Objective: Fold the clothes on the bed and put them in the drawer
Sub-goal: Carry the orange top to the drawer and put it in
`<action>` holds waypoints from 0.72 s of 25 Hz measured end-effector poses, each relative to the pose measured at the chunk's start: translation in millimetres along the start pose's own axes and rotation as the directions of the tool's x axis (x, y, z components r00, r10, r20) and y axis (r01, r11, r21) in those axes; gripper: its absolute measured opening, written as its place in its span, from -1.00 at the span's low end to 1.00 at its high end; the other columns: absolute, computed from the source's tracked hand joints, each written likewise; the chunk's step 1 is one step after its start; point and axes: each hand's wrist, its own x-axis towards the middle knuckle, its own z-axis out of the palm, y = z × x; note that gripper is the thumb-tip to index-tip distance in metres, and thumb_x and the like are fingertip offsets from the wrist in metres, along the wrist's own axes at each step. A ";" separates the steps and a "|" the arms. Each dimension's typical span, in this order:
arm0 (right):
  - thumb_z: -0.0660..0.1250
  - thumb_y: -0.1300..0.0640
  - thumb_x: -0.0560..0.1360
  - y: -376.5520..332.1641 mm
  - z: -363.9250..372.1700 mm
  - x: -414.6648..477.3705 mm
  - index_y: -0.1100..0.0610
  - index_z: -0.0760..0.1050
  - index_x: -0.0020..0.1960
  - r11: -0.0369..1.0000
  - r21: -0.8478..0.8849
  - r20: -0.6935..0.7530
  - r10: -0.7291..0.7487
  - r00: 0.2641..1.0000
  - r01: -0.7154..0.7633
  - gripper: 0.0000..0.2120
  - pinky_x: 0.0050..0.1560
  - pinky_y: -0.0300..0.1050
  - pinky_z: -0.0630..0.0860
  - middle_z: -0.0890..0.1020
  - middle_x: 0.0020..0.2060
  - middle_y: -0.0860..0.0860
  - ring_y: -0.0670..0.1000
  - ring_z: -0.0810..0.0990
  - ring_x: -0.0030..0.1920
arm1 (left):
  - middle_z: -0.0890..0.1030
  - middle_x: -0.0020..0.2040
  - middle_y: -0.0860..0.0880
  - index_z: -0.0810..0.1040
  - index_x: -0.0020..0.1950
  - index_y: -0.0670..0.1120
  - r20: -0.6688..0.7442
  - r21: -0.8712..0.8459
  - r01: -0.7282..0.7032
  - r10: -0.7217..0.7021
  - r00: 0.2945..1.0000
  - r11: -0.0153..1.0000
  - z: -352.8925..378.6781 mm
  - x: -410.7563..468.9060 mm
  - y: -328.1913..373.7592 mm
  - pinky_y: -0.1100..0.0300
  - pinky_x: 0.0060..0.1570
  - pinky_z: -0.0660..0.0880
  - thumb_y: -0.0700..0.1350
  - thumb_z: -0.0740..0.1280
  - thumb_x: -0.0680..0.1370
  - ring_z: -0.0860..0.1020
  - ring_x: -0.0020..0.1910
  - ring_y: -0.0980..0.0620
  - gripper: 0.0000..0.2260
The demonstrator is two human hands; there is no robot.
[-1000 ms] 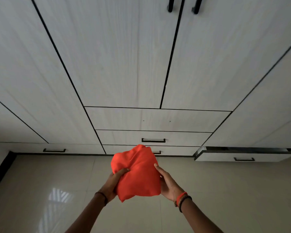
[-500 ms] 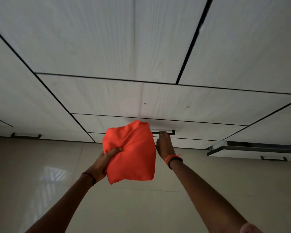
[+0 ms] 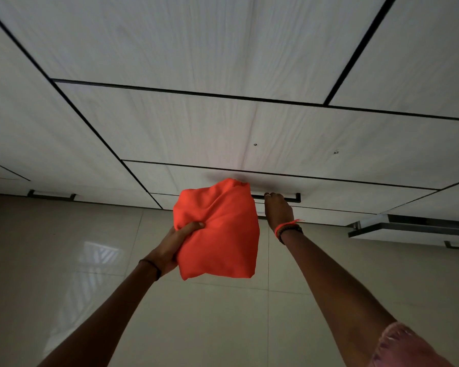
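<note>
Cloth [image 3: 217, 229], bright orange and folded into a thick pad, was held in the air above the floor [image 3: 64, 274], just in front of the wardrobe's lower drawers. Its upper corner overlapped the shut drawer [image 3: 342, 196] behind it and hid the left end of that drawer's handle [image 3: 293, 198]. No print showed on the fabric.

The left hand [image 3: 170, 247] carried the cloth from its left edge: the grip was clamped on it, thumb pressed into the front face and the other fingers hidden behind the fabric. A thin dark band [image 3: 151, 267] circled that wrist.

The right hand [image 3: 279, 211] reached past the cloth's right side to the black bar handle. Its grip was closed on the bar, fingers curled over it, with the fingertips out of sight. A ring showed on one finger. An orange thread and a dark bead band [image 3: 288, 229] sat on that wrist, and a pink sleeve [image 3: 403, 345] showed at the lower right corner.

Above the handled drawer was a plain front with two small screws [image 3: 255, 144]. Pale wood-grain doors [image 3: 196, 35] rose above that, split by black gaps. To the right, another drawer [image 3: 408, 230] stood pulled out. To the far left, a second black handle [image 3: 51, 195] lay on a low front. The floor was glossy beige tile, catching a window's reflection.
</note>
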 end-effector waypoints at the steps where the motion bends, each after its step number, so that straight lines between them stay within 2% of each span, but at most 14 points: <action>1: 0.15 0.41 0.55 -0.2 -1.2 -0.4 0.27 0.45 0.23 1.000 -0.007 0.020 0.006 1.000 -0.006 -0.71 0.08 -0.08 0.49 0.55 0.16 0.19 0.12 0.50 0.20 | 0.67 0.08 -0.10 0.50 0.24 -0.02 -0.002 -0.003 0.001 -0.001 1.000 1.000 0.5 -1.5 1.1 0.01 0.02 0.57 -0.03 0.46 0.35 0.64 0.07 -0.11 -0.53; 10: 0.17 0.33 0.59 -7.2 0.7 -40.6 0.27 0.45 0.26 1.000 -0.020 0.103 0.007 0.995 -0.005 -0.74 0.16 -0.08 0.50 0.57 0.16 0.19 0.11 0.53 0.19 | 0.68 0.07 -0.09 0.51 0.18 0.02 0.022 0.002 0.000 0.000 1.000 1.000 3.2 -25.5 8.4 -0.01 0.02 0.58 -0.01 0.44 0.33 0.64 0.06 -0.12 -0.57; 15: 0.11 0.31 0.60 -8.3 8.9 -76.7 0.28 0.49 0.18 1.000 -0.022 0.132 0.006 0.991 -0.003 -0.76 0.08 -0.07 0.50 0.60 0.09 0.18 0.13 0.54 0.16 | 0.69 0.05 -0.08 0.50 0.22 0.00 0.060 0.030 0.040 -0.041 0.997 0.999 -0.2 -59.3 -0.5 0.06 -0.10 0.60 -0.01 0.42 0.34 0.66 0.00 -0.09 -0.55; 18: 0.10 0.28 0.60 -9.6 15.4 -99.2 0.29 0.55 0.04 0.999 0.028 0.157 0.017 0.987 -0.022 -0.76 -0.01 -0.06 0.52 0.64 -0.02 0.18 0.14 0.59 0.06 | 0.69 0.03 -0.10 0.50 0.21 -0.02 0.093 0.033 0.064 -0.067 0.993 0.997 -4.3 -87.1 -3.3 0.09 -0.17 0.61 -0.01 0.41 0.34 0.67 -0.04 -0.07 -0.55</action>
